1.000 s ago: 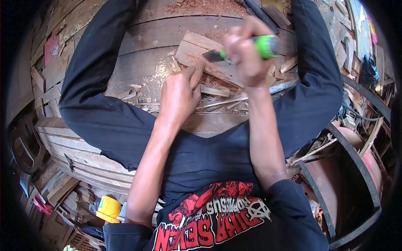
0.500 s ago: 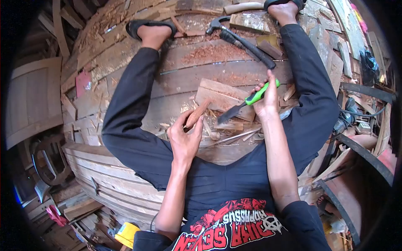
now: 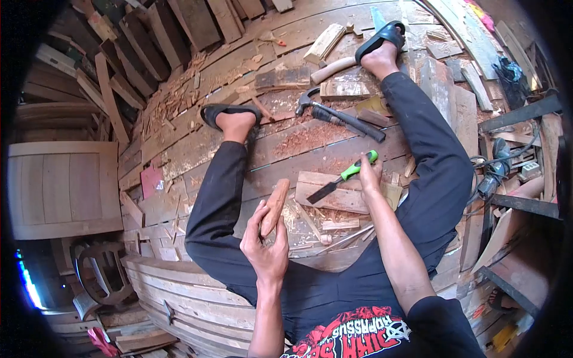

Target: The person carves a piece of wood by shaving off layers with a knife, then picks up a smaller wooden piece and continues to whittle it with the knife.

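My left hand [image 3: 267, 253] is closed around a small shaped piece of reddish-brown wood [image 3: 276, 206], held tilted up between thumb and fingers. In my right hand [image 3: 370, 176] is a chisel [image 3: 356, 167] with a bright green and black handle. Its dark flat blade points down and left over a plank [image 3: 334, 194] on the floor. A gap separates the blade from the carved wood. Part of the handle is hidden by my fingers. Farther off, a claw hammer [image 3: 346, 116] lies between my feet, next to a dark-handled tool [image 3: 327, 115].
Reddish shavings [image 3: 304, 138] and wood scraps cover the plank floor. Several timber blocks [image 3: 283, 78] lie beyond my feet. Stacked curved boards [image 3: 191, 298] and a wooden panel [image 3: 65, 190] stand at left. A power tool with a cable [image 3: 494, 173] sits at right.
The view has shifted, showing more of the far floor. My left hand has turned the wood more upright. The chisel has moved away from my body, still in my right hand.
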A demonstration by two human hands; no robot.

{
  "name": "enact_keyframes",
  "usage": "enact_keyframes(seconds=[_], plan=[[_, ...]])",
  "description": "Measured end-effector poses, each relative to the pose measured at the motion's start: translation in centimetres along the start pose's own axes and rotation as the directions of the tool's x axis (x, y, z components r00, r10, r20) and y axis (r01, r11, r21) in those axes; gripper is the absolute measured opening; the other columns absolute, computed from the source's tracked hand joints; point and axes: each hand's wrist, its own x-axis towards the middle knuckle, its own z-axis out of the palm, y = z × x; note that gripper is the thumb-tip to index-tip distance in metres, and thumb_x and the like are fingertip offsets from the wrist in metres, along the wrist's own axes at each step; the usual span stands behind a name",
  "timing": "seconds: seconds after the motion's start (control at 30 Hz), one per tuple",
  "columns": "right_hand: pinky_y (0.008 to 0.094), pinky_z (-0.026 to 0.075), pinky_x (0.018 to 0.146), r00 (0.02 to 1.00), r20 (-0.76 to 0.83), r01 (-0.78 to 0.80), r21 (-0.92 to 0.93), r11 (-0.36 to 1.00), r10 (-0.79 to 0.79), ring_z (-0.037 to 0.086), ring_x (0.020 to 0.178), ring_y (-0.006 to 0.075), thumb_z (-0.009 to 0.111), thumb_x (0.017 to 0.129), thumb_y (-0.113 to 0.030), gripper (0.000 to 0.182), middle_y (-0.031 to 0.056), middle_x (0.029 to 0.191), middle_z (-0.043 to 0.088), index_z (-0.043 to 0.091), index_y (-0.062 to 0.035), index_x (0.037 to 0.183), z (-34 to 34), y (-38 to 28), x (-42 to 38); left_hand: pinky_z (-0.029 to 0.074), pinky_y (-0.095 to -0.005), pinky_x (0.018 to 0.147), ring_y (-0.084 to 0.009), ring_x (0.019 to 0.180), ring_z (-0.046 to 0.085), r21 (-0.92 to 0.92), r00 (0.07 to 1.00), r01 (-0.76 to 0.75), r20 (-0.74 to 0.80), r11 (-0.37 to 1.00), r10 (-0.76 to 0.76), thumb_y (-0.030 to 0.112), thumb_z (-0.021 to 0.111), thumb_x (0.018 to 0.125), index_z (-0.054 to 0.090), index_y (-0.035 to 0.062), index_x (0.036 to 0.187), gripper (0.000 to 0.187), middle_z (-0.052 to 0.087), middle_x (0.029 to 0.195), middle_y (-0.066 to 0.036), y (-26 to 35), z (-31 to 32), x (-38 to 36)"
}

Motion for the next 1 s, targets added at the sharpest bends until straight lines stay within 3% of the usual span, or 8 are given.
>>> enact_keyframes(seconds=[0.07,0.2,0.27,0.57,0.77,0.87,0.97,1.0], plan=[[0.0411,0.052,0.09,0.998,0.006,0.056,0.069,0.996,-0.057,0.068,0.091,0.024,0.077,0.093,-0.034,0.062,0.0129,0.105,0.068,0.047,0.0001,0.136,0.6,1.7,0.6,0.053,-0.0388,0.103,-0.0309,0.12,0.07,-0.081,0.998,0.066,0.028,0.995,-0.064,-0.008,0.073,0.086,0.065,-0.0014,0.12,0.036,0.07,0.128,-0.023,0.6,-0.2,0.1],[0.0447,0.054,0.087,0.967,0.108,0.252,-0.288,0.924,-0.23,0.072,0.091,0.0303,0.079,0.09,-0.03,0.067,0.0137,0.095,0.071,0.043,-0.0093,0.143,-1.4,-2.7,-2.2,0.049,-0.0364,0.108,-0.0257,0.126,0.063,-0.366,0.964,0.266,0.101,0.892,-0.247,-0.011,0.068,0.087,0.06,0.0013,0.122,0.038,0.063,0.139,-0.024,0.1,-0.5,0.1],[0.0455,0.055,0.085,0.968,0.167,0.236,-0.329,0.914,-0.189,0.072,0.09,0.0316,0.079,0.089,-0.031,0.066,0.014,0.093,0.072,0.044,-0.0119,0.142,-1.6,-3.3,-2.1,0.049,-0.0348,0.108,-0.0237,0.125,0.063,-0.518,0.928,0.368,0.156,0.773,-0.337,-0.012,0.067,0.087,0.059,0.0024,0.122,0.039,0.063,0.139,-0.023,-0.2,-0.7,0.3],[0.0487,0.054,0.091,0.952,0.275,0.286,-0.639,0.714,-0.136,0.072,0.103,0.0394,0.081,0.082,-0.052,0.064,0.0215,0.107,0.074,0.06,-0.0043,0.119,-4.3,-7.3,-3.7,0.054,-0.0367,0.108,-0.0256,0.128,0.063,-0.666,0.884,0.454,0.252,0.591,-0.394,-0.016,0.053,0.086,0.056,0.0055,0.118,0.039,0.056,0.146,-0.02,-0.5,-1.3,1.0],[0.0513,0.053,0.093,0.954,0.266,0.298,-0.784,0.544,-0.14,0.069,0.112,0.0408,0.079,0.086,-0.049,0.064,0.0221,0.118,0.07,0.058,-0.003,0.125,-4.4,-7.2,-4.2,0.055,-0.0411,0.11,-0.0298,0.128,0.063,-0.777,0.852,0.481,0.307,0.405,-0.423,-0.013,0.052,0.086,0.056,0.0044,0.117,0.035,0.056,0.145,-0.022,-0.6,-1.1,1.4],[0.0525,0.052,0.095,0.768,0.242,0.542,-0.738,0.402,-0.592,0.068,0.109,0.0407,0.077,0.09,-0.047,0.064,0.0226,0.117,0.067,0.057,-0.0013,0.13,-3.8,-5.9,-4.2,0.054,-0.0427,0.111,-0.0323,0.129,0.063,-0.794,0.845,0.486,0.32,0.365,-0.428,-0.012,0.053,0.086,0.057,0.0036,0.115,0.033,0.056,0.145,-0.023,-0.6,-1.1,1.5],[0.0471,0.056,0.093,0.715,0.439,0.69,-0.316,0.651,-0.544,0.068,0.103,0.0346,0.073,0.095,-0.05,0.065,0.0212,0.115,0.065,0.056,-0.0009,0.133,-2.9,-9.2,-6.7,0.054,-0.0429,0.112,-0.0335,0.132,0.061,-0.798,0.835,0.496,0.33,0.342,-0.44,-0.014,0.051,0.085,0.059,0.0036,0.11,0.031,0.058,0.143,-0.022,-0.7,-1.1,1.5],[0.0444,0.056,0.092,0.717,0.557,0.592,-0.168,0.788,-0.419,0.068,0.103,0.0319,0.071,0.096,-0.052,0.064,0.0207,0.116,0.065,0.056,-0.0017,0.133,-2.4,-9.3,-7.4,0.054,-0.043,0.112,-0.0334,0.134,0.06,-0.799,0.833,0.499,0.337,0.335,-0.439,-0.014,0.05,0.084,0.059,0.0036,0.108,0.031,0.06,0.142,-0.021,-0.8,-1.0,1.4]])
